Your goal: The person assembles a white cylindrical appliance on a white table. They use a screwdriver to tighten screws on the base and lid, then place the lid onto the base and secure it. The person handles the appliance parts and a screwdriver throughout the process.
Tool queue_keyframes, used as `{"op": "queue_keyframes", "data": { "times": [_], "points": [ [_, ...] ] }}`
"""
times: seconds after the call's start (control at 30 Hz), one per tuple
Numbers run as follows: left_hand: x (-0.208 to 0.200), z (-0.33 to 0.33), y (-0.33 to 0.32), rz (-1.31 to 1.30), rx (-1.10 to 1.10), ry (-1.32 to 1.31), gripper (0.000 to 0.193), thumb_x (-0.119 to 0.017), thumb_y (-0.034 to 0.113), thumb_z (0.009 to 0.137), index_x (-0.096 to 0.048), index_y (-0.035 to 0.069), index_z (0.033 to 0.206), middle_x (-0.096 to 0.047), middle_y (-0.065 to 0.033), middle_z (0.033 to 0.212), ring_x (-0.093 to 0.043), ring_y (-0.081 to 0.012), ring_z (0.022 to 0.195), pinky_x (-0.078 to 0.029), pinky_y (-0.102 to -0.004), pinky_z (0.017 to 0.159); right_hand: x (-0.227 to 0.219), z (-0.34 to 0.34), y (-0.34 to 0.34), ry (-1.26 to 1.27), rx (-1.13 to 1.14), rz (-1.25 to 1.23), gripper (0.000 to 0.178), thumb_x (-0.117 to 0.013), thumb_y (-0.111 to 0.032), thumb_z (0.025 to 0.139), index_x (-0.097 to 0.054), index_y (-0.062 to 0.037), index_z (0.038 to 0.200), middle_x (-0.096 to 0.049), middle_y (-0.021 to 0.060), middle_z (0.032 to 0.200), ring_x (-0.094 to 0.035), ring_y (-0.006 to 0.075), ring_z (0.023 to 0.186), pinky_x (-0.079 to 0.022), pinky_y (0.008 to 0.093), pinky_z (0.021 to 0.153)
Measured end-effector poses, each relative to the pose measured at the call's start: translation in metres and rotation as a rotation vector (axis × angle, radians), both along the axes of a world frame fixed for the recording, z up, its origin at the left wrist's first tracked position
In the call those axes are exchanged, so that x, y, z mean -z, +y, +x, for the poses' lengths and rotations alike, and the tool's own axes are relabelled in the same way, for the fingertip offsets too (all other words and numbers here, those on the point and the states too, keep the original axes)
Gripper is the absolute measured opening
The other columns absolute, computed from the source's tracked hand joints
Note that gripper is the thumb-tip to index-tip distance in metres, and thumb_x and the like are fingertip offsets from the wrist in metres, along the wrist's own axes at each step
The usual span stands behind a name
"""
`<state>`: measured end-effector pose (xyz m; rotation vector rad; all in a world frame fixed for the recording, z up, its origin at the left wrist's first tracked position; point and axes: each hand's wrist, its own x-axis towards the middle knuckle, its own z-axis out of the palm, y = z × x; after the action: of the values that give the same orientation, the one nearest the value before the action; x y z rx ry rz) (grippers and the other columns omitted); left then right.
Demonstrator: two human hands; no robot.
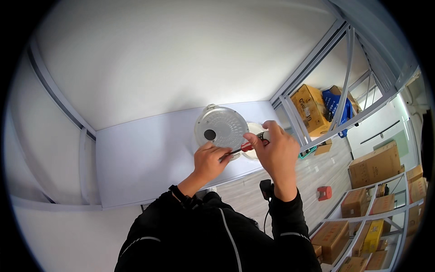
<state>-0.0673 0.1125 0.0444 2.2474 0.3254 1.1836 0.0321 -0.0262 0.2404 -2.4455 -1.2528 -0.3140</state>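
A round appliance lid (229,119) with a silver, dimpled inner face and a dark round spot lies on the table, looking like a rice cooker's. Beside it, partly behind my right hand, is a round white part (252,155). My right hand (282,153) is closed around a screwdriver (247,146) with a red and pale handle. Its dark shaft points left and down to my left hand (207,162), whose fingers are pinched at the shaft near the lid's front edge. Whether a small screw is at the tip is hidden.
The pale table (136,154) stands against a white wall. On the right, metal framing holds a cardboard box (309,110) and a blue bag (337,103). A red stool (324,193) stands on the floor, near shelves with several cartons (332,238).
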Motion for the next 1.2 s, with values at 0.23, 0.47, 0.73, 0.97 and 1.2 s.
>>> {"op": "queue_keyframes", "data": {
  "times": [0.23,0.47,0.73,0.97,1.2],
  "points": [
    [-0.001,-0.001,0.001,0.012,0.005,0.001,0.020,-0.093,0.020,0.079,-0.086,0.017,0.097,-0.083,0.0034,0.085,-0.069,-0.0171,0.074,-0.057,-0.0325,0.070,0.012,0.004,0.000,0.026,-0.326,0.345,0.050,-0.092,-0.033,0.087,-0.066,-0.0031,0.118,-0.069,0.0103,0.093,-0.072,0.0338,0.080,-0.054,0.0444,0.069],
    [0.000,-0.002,0.003,0.001,0.008,0.004,0.020,-0.093,0.021,0.079,-0.086,0.017,0.098,-0.083,0.0029,0.085,-0.069,-0.0175,0.075,-0.057,-0.0328,0.070,0.005,-0.006,-0.004,-0.050,-0.125,0.105,0.049,-0.085,-0.015,0.091,-0.057,-0.0016,0.129,-0.070,0.0164,0.105,-0.072,0.0374,0.091,-0.055,0.0457,0.078],
    [-0.001,0.000,0.001,-0.003,0.008,0.016,0.019,-0.093,0.021,0.080,-0.086,0.018,0.097,-0.081,0.0045,0.085,-0.068,-0.0178,0.076,-0.056,-0.0339,0.069,0.011,0.002,-0.008,0.193,-0.257,0.285,0.052,-0.088,-0.017,0.090,-0.060,-0.0022,0.131,-0.067,0.0174,0.105,-0.070,0.0363,0.095,-0.056,0.0455,0.080],
    [0.001,-0.001,0.003,-0.002,0.000,0.018,0.021,-0.093,0.019,0.077,-0.086,0.017,0.097,-0.083,0.0037,0.084,-0.068,-0.0177,0.074,-0.057,-0.0327,0.069,0.004,-0.003,0.000,-0.096,-0.331,0.307,0.053,-0.089,-0.011,0.088,-0.060,-0.0027,0.132,-0.067,0.0196,0.109,-0.070,0.0382,0.096,-0.057,0.0425,0.081],
    [0.000,0.001,0.000,-0.013,0.017,0.012,0.021,-0.092,0.020,0.080,-0.086,0.018,0.099,-0.081,0.0058,0.086,-0.067,-0.0173,0.077,-0.056,-0.0346,0.069,0.033,0.013,-0.001,0.147,-0.321,0.414,0.061,-0.091,-0.014,0.087,-0.060,-0.0037,0.139,-0.067,0.0167,0.107,-0.068,0.0370,0.099,-0.057,0.0434,0.082]
  ]
}}
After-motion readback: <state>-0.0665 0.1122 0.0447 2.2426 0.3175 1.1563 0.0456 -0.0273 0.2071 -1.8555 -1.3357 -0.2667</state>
